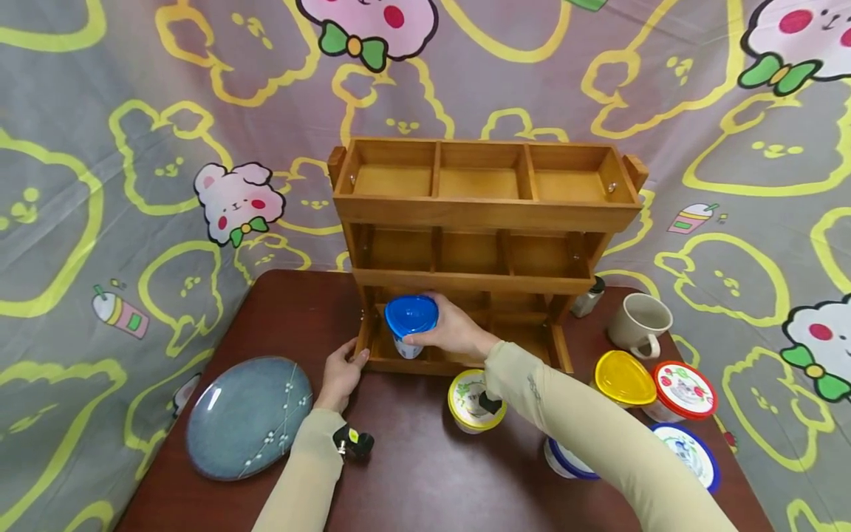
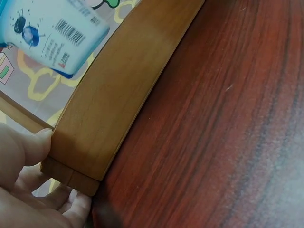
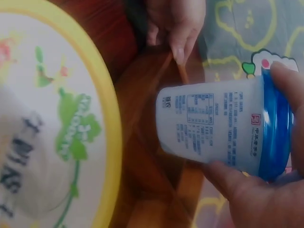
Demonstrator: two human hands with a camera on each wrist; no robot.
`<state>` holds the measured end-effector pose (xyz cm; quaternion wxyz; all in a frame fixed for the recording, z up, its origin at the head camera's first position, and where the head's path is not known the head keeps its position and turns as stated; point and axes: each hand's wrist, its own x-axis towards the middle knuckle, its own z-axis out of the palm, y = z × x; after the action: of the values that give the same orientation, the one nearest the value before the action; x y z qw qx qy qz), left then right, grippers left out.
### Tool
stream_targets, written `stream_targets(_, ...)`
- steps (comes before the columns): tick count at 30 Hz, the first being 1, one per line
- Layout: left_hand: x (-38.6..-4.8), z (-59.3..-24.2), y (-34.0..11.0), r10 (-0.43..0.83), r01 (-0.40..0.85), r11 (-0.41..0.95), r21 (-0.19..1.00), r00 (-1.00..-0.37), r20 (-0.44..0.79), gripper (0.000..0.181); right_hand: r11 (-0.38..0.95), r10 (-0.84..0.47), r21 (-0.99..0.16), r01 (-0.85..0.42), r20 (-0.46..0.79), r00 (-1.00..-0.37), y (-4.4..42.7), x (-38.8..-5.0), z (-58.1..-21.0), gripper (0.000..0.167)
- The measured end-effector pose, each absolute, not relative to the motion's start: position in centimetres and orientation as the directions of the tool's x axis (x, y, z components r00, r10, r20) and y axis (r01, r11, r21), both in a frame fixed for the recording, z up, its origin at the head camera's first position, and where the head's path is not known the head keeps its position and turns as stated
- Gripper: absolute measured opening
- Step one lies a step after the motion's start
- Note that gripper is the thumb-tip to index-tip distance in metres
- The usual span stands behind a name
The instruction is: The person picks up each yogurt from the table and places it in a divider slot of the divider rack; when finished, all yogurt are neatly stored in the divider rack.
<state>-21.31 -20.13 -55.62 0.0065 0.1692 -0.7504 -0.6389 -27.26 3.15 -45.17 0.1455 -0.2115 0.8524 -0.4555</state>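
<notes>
A plastic tub with a blue lid point(image 1: 411, 315) is gripped by my right hand point(image 1: 457, 326), thumb and fingers around its lid and side. It hangs over the left compartment of the bottom tier of a wooden shelf point(image 1: 485, 210). In the right wrist view the tub point(image 3: 213, 128) shows printed text on its white side. My left hand point(image 1: 341, 377) pinches the front left corner of the bottom tier. The left wrist view has that wooden edge point(image 2: 114, 85) between thumb and fingers. Below my right wrist, a yellow-rimmed tub point(image 1: 468, 403) stands on the table.
A blue-grey plate point(image 1: 249, 417) lies at the left. On the right are a beige mug point(image 1: 640, 324), a small jar point(image 1: 588, 297), a yellow-lidded tub point(image 1: 625, 378), a red-rimmed tub point(image 1: 685, 389) and blue-rimmed tubs point(image 1: 688, 452), partly behind my right arm. Patterned cloth point(image 1: 279, 89) hangs behind.
</notes>
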Motion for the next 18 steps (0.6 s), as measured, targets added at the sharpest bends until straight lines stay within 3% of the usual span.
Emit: stream_targets(18, -21.4, -55.7, -20.1, -0.284, -0.247, 0.15, 0.957, -0.938, -0.198, 0.05, 0.496, -0.544, -0.831, -0.253, -0.07, -0.836, 0.9, -30.2, -46.7, 0.099)
